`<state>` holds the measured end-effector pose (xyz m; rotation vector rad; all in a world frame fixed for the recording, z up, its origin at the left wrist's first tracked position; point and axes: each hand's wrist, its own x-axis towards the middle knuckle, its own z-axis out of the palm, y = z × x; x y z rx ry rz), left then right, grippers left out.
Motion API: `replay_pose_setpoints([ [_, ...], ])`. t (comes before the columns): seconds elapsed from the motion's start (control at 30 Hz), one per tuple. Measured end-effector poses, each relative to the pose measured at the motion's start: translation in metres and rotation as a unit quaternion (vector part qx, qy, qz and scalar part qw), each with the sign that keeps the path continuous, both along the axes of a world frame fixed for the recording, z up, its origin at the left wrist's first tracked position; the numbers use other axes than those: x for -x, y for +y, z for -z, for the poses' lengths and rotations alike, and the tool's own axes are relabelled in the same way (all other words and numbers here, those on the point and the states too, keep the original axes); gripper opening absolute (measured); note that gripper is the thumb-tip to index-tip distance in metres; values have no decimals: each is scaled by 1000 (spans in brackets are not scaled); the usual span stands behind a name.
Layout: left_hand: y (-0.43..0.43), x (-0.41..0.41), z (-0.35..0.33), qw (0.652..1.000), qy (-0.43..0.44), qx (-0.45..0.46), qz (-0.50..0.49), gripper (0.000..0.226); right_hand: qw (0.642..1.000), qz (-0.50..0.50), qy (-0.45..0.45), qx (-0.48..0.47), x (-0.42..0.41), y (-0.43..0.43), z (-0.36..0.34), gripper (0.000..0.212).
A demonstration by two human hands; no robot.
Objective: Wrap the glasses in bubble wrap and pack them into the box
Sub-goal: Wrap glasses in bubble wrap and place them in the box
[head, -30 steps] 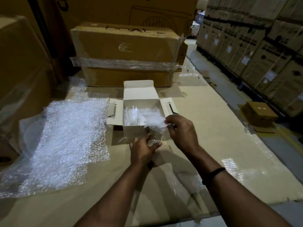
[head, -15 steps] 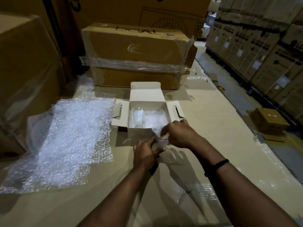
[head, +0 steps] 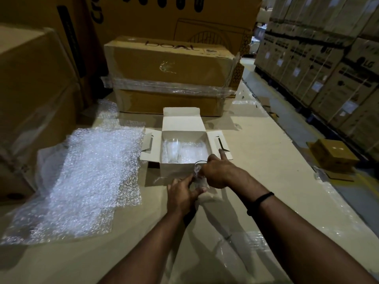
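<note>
Closest to me, the left hand (head: 181,194) pinches the lower end of a glass (head: 197,174). The right hand (head: 217,174) curls round its upper part, index finger (head: 222,153) stuck out straight. The glass is off the cardboard top (head: 256,160), touching or just short of the near wall of the box (head: 174,171), long axis leaning rim-first toward the opening. I can't tell if any wrap is on it. The right hand is the nearer to the opening, so the lift over that wall looks like its job. Inside stand a second glass (head: 171,150) at the left and a wrapped bundle (head: 191,153) beside it. A sheet (head: 92,171) of bubble wrap lies toward the left edge.
</note>
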<state>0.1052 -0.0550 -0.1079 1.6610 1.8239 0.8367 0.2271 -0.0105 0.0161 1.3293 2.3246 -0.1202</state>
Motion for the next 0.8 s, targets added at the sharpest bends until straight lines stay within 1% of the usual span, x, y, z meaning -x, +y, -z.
replay_pose_setpoints([
  [0.03, 1, 0, 1, 1000, -11, 3, -7, 52, 1000, -3, 10, -13, 0, -4, -5, 62],
  [0.1, 0, 0, -4, 999, -39, 13, -2, 59, 995, -1, 70, -66, -5, -15, -16, 61],
  [0.13, -1, -1, -8, 997, -77, 10, 11, 61, 989, 3, 112, -100, -11, -19, -19, 60],
  [0.17, -2, 1, -8, 991, -135, 1, 19, 59, 977, 6, 161, -137, -16, -25, -22, 58],
  [0.2, -6, 4, -11, 979, -201, -14, 15, 52, 960, 13, 223, -170, -19, -30, -22, 55],
  [0.23, -9, 12, -11, 966, -255, -27, -16, 45, 938, 20, 289, -192, -19, -36, -22, 52],
  [0.27, -15, 24, -11, 956, -286, -41, -60, 45, 913, 26, 352, -203, -14, -45, -18, 47],
  [0.3, -21, 37, -12, 947, -296, -65, -103, 48, 891, 28, 402, -209, -8, -53, -14, 42],
  [0.33, -30, 56, -15, 946, -271, -104, -142, 52, 875, 28, 437, -209, 3, -61, -7, 37],
  [0.37, -35, 77, -14, 950, -212, -150, -174, 51, 868, 33, 456, -195, 15, -67, 1, 34],
  [0.4, -41, 100, -17, 953, -120, -191, -203, 47, 867, 39, 467, -169, 28, -72, 12, 32],
  [0.43, -43, 124, -18, 950, -19, -212, -228, 42, 873, 43, 468, -133, 42, -75, 23, 32],
  [0.47, -44, 145, -20, 948, 67, -199, -241, 38, 882, 47, 459, -97, 54, -75, 36, 34],
  [0.5, -44, 164, -19, 948, 131, -155, -247, 37, 894, 47, 441, -62, 68, -75, 49, 37],
  [0.53, -45, 179, -20, 947, 174, -98, -251, 38, 906, 44, 419, -34, 80, -74, 63, 41],
  [0.6, -44, 203, -21, 942, 228, 7, -247, 45, 924, 37, 382, -4, 106, -69, 86, 50],
  [0.63, -43, 212, -22, 938, 248, 50, -239, 47, 928, 30, 371, -2, 116, -67, 93, 53],
  [0.67, -43, 220, -23, 934, 265, 74, -230, 45, 933, 20, 360, -1, 127, -66, 100, 55],
  [0.7, -43, 228, -26, 932, 276, 78, -222, 41, 938, 4, 347, -5, 136, -65, 106, 56],
  [0.8, -41, 241, -28, 932, 275, 36, -232, 25, 956, -22, 292, -27, 149, -73, 120, 55],
])
